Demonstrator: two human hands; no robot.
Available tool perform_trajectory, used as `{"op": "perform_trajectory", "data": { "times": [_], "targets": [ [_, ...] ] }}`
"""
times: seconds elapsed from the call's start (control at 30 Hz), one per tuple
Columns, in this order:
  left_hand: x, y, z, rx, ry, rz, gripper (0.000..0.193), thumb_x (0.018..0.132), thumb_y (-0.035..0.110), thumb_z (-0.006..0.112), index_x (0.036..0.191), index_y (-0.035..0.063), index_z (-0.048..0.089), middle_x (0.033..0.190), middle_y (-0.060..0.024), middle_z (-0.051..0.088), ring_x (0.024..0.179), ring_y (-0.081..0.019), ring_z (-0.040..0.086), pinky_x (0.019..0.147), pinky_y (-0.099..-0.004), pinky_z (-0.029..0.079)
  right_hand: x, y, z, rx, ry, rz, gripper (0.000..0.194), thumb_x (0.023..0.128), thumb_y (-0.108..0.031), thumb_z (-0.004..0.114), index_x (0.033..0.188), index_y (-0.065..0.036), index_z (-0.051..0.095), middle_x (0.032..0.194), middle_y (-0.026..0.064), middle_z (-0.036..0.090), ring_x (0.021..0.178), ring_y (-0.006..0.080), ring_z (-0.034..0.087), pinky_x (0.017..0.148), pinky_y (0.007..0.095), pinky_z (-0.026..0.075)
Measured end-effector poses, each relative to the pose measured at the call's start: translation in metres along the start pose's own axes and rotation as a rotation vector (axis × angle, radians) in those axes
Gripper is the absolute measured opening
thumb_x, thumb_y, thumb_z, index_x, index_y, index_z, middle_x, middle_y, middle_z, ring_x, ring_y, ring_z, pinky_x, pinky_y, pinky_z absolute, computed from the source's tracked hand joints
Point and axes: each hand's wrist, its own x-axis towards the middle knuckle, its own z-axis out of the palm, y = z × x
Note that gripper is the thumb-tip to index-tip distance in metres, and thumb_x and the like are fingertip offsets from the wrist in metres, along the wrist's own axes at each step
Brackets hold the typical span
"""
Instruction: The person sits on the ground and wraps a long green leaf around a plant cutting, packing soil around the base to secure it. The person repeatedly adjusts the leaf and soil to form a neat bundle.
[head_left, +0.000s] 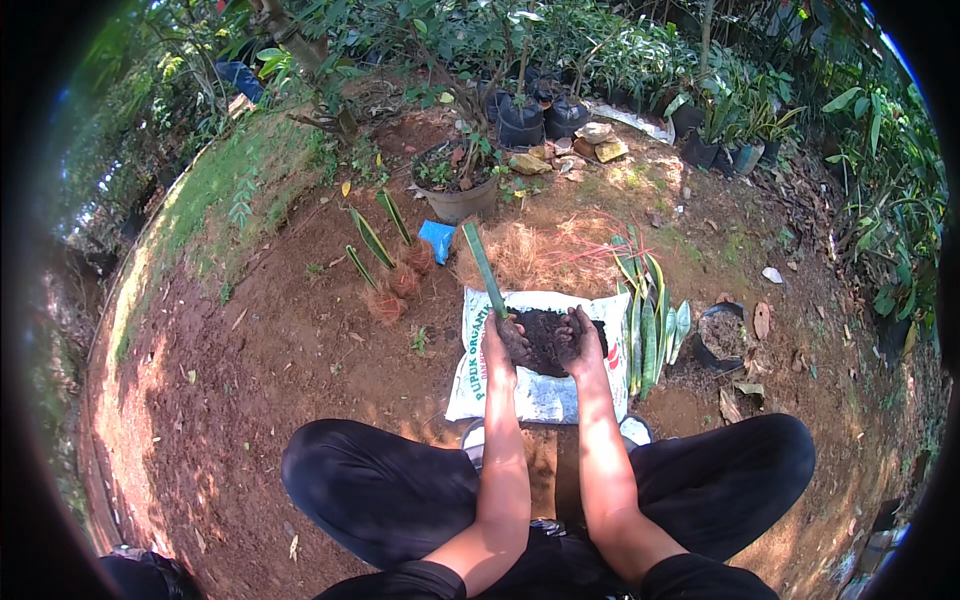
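Observation:
My left hand (511, 343) grips the base of an upright snake plant leaf cutting (484, 266), with dark soil around the base and on my fingers. My right hand (581, 341), fingers curled and soil-stained, is at the right side of a heap of dark soil (544, 345). Whether it holds a clump or only touches the heap, I cannot tell. Under the heap lies a white printed fertilizer sack (544, 397), flat on the ground between my feet. Several long snake plant leaves (649, 322) lie along the sack's right edge.
Three cuttings in fibre-wrapped balls (403, 281) stand to the left. Beyond the sack are loose brown fibre (514, 255), red strings (592, 247) and a blue packet (437, 240). A potted plant (457, 199), stones (596, 135) and a black pot (705, 356) sit around.

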Motion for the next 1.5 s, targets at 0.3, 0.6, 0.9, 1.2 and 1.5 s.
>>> {"op": "perform_trajectory", "data": {
  "times": [0.3, 0.6, 0.9, 1.2, 1.5],
  "targets": [
    [-0.005, 0.002, 0.005, -0.006, -0.001, -0.009, 0.051, 0.096, 0.060, 0.041, 0.102, 0.0114, 0.057, 0.074, -0.0018, 0.055, 0.057, -0.0168, 0.052, 0.051, -0.0354, 0.043, -0.005, 0.001, 0.000, 0.040, 0.054, 0.030, 0.041, 0.098, -0.052, 0.050, 0.076, -0.018, 0.043, 0.062, -0.0022, 0.043, 0.043, 0.0103, 0.034, 0.038, 0.0226, 0.027],
    [-0.006, 0.002, 0.007, -0.073, 0.004, 0.001, 0.047, 0.099, 0.052, 0.044, 0.100, 0.0074, 0.060, 0.069, -0.0036, 0.062, 0.053, -0.0146, 0.058, 0.047, -0.0286, 0.046, -0.004, 0.008, 0.004, -0.025, 0.048, -0.063, 0.044, 0.101, -0.050, 0.042, 0.070, -0.018, 0.049, 0.061, -0.0011, 0.046, 0.046, 0.0128, 0.038, 0.042, 0.0263, 0.030],
    [-0.006, 0.003, 0.010, -0.072, 0.034, -0.009, 0.047, 0.099, 0.051, 0.045, 0.098, 0.0068, 0.061, 0.069, -0.0041, 0.062, 0.053, -0.0145, 0.059, 0.047, -0.0281, 0.048, -0.011, 0.003, 0.007, -0.057, -0.017, -0.013, 0.021, 0.099, -0.026, 0.057, 0.107, -0.008, 0.059, 0.091, 0.0041, 0.061, 0.082, 0.0133, 0.056, 0.070, 0.0232, 0.048],
    [-0.005, 0.001, 0.015, -0.050, -0.008, -0.061, 0.052, 0.095, 0.061, 0.043, 0.103, 0.0125, 0.059, 0.074, -0.0007, 0.058, 0.057, -0.0158, 0.055, 0.051, -0.0325, 0.046, 0.001, 0.014, -0.006, -0.036, -0.075, -0.018, 0.022, 0.103, -0.023, 0.048, 0.109, -0.004, 0.057, 0.090, 0.0027, 0.059, 0.072, 0.0100, 0.052, 0.066, 0.0214, 0.049],
    [-0.002, -0.001, 0.016, -0.122, -0.038, -0.056, 0.053, 0.096, 0.062, 0.040, 0.102, 0.0127, 0.057, 0.076, -0.0004, 0.057, 0.059, -0.0164, 0.053, 0.053, -0.0330, 0.045, -0.005, 0.016, 0.009, -0.318, 0.015, -0.124, 0.018, 0.099, -0.015, 0.056, 0.113, -0.004, 0.060, 0.094, 0.0054, 0.063, 0.076, 0.0112, 0.058, 0.069, 0.0211, 0.051]
  ]
}}
